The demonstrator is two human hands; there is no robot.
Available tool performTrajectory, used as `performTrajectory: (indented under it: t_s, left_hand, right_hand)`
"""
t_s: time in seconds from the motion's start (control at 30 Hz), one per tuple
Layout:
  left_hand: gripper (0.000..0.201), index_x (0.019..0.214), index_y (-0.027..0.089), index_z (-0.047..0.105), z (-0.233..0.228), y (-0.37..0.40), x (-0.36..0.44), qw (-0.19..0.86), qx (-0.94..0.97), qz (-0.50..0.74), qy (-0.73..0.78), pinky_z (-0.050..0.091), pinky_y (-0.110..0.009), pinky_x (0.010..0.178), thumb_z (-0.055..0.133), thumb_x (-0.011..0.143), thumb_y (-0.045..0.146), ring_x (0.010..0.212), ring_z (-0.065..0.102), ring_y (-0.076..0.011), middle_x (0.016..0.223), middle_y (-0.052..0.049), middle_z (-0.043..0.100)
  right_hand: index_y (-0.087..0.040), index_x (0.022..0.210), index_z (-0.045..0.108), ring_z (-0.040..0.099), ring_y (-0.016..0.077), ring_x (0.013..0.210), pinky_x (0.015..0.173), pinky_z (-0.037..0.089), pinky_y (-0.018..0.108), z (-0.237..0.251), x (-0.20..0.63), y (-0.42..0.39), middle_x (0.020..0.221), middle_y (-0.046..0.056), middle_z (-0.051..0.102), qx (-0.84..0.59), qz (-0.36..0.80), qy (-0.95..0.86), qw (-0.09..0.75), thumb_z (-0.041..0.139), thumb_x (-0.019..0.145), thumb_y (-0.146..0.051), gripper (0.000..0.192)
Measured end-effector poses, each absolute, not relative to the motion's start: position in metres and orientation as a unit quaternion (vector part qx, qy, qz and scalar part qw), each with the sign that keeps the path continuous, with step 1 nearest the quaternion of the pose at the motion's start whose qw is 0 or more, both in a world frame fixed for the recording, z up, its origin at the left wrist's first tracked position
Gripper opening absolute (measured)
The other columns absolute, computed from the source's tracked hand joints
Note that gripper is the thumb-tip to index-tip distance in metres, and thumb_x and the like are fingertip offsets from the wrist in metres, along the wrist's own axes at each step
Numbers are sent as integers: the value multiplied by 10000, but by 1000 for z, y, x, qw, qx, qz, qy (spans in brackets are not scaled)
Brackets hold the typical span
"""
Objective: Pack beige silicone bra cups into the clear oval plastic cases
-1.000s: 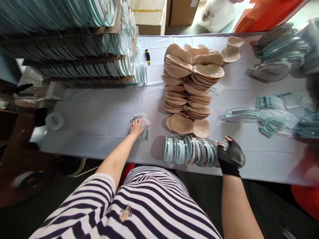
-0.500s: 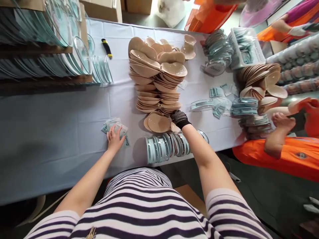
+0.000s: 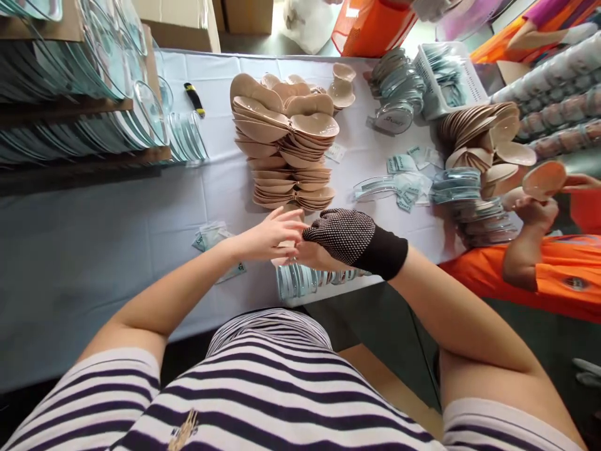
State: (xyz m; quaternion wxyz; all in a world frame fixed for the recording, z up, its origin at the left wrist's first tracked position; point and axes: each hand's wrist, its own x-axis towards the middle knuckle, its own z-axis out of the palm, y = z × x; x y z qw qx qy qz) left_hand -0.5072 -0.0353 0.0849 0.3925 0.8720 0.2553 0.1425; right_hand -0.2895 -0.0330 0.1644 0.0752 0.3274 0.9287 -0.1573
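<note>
My left hand (image 3: 267, 237) is bare and my right hand (image 3: 342, 237) wears a black dotted glove. They meet just above the table's near edge. The right hand's fingers curl around what looks like a beige pad, mostly hidden, and the left hand's spread fingertips touch it. Right behind them stands a tall stack of beige pads (image 3: 286, 156). Below the hands, a row of clear round cases (image 3: 300, 282) stands on edge along the table's front. A few small label packets (image 3: 211, 235) lie to the left of my left hand.
White cloth covers the table (image 3: 117, 250). Shelves of clear trays (image 3: 70, 81) fill the left, and a black-and-yellow knife (image 3: 194, 99) lies near them. A white basket (image 3: 451, 78) and more pads and cases sit to the right. A person in orange (image 3: 554, 269) there holds a pad (image 3: 544, 178).
My left hand left the label packets and rose to the right. My right hand came back from the loose pads by the stack, and both hands now meet above the row of cases.
</note>
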Motion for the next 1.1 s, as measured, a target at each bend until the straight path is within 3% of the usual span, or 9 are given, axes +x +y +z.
performTrajectory:
  t_s: [0.07,0.13,0.17,0.23,0.4,0.57,0.77,1.0,1.1]
  left_hand:
    - [247,939,227,706,94,-53,-507,453,854,113,228,147,-519,1208,526,957,395,1421,382,-282,1234,-63,672]
    - [264,933,200,699,97,-76,-505,509,818,93,250,373,-400,1074,498,964,367,1155,597,-232,1036,-54,716]
    - [268,927,188,698,98,-87,-503,530,800,83,268,440,-329,954,491,962,354,1000,638,-198,955,-41,718]
    - [257,889,176,699,101,-106,-497,551,777,60,300,446,-249,764,508,944,339,818,624,-152,850,-9,704]
    - [228,863,194,703,114,-137,-489,531,787,27,314,398,-230,703,530,926,328,790,607,-137,830,16,707]
    - [262,789,195,703,118,-154,-486,515,797,8,316,378,-248,674,535,926,342,748,592,-138,785,11,692]
    - [243,792,196,712,120,-165,-484,511,805,-5,301,374,-249,684,564,919,341,768,604,-142,790,9,696]
    - [236,816,189,741,116,-177,-478,457,825,-9,332,368,-261,659,565,915,312,785,626,-171,833,-32,738]
    - [219,834,204,755,110,-179,-477,490,790,10,369,375,-255,640,575,898,309,719,618,-153,777,-11,733]
  right_hand:
    - [-228,1186,689,659,236,924,814,481,353,169,-273,-54,1055,97,733,346,-167,919,90,504,914,-193,331]
    - [-231,1178,688,662,220,877,786,485,336,164,-260,-73,1024,86,736,359,-205,906,93,515,901,-175,332]
    - [-222,1151,694,661,205,851,774,488,320,158,-257,-83,1011,79,737,353,-246,898,89,529,896,-175,308]
    - [-192,1063,707,655,177,812,758,494,288,144,-257,-101,987,70,740,331,-347,875,66,558,886,-179,232]
    - [-142,948,698,640,170,817,788,493,297,114,-263,-142,932,66,735,359,-494,791,-21,510,914,-182,195]
    - [-157,900,706,594,151,723,672,457,257,114,-259,-164,805,15,707,397,-560,727,-21,591,866,-273,167]
    - [-139,881,698,569,135,695,639,425,237,122,-261,-173,750,-6,671,375,-616,693,-14,585,844,-301,201]
    - [-156,794,659,546,124,642,633,392,238,127,-273,-190,724,15,666,426,-502,749,-74,550,836,-207,128]
    - [-163,766,642,541,134,642,637,386,248,125,-279,-192,718,30,662,473,-442,755,-106,551,866,-253,162]
